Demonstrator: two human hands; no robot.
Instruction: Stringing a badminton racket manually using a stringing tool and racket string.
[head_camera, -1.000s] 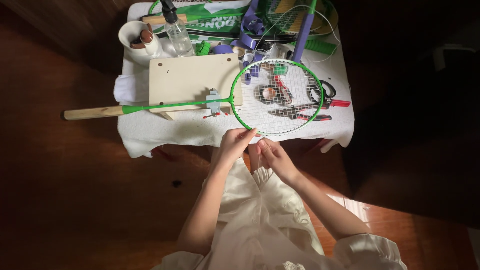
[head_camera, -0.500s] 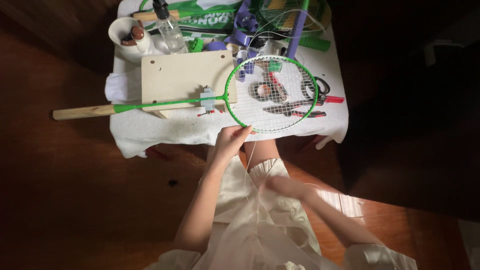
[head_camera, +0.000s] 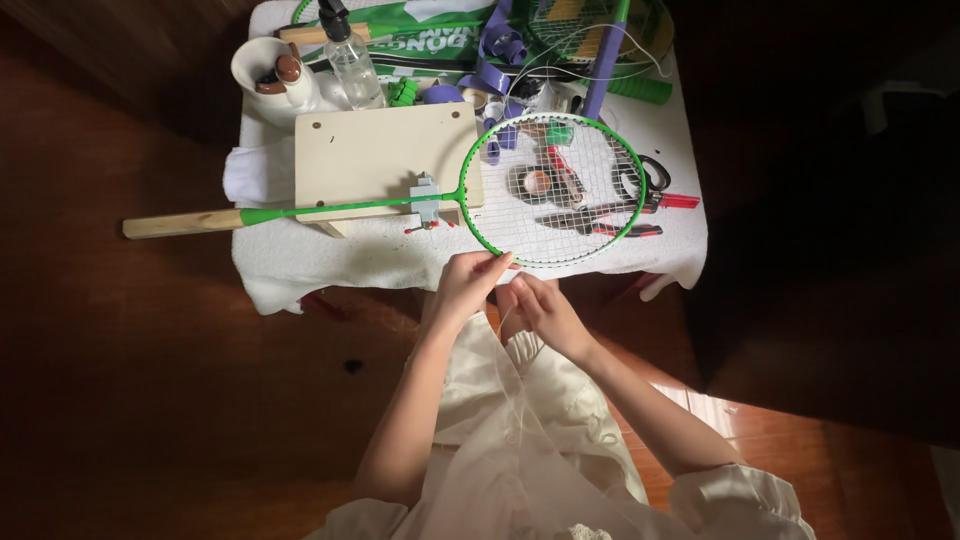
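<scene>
racket frame — glossy green | handle — bare wood | tablecloth — white cloth

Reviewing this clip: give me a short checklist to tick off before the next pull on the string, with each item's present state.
1. Left hand steadies the green racket frame: ok.
2. Right hand pinches the string: ok.
3. Shaft seated in the grey clamp on the wooden board: ok.
4. String tension: cannot tell.
5. Pliers within reach under the head: ok.

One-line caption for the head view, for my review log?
Left hand steadies a green racket clamped on a wooden board; right hand pinches white string.
</scene>
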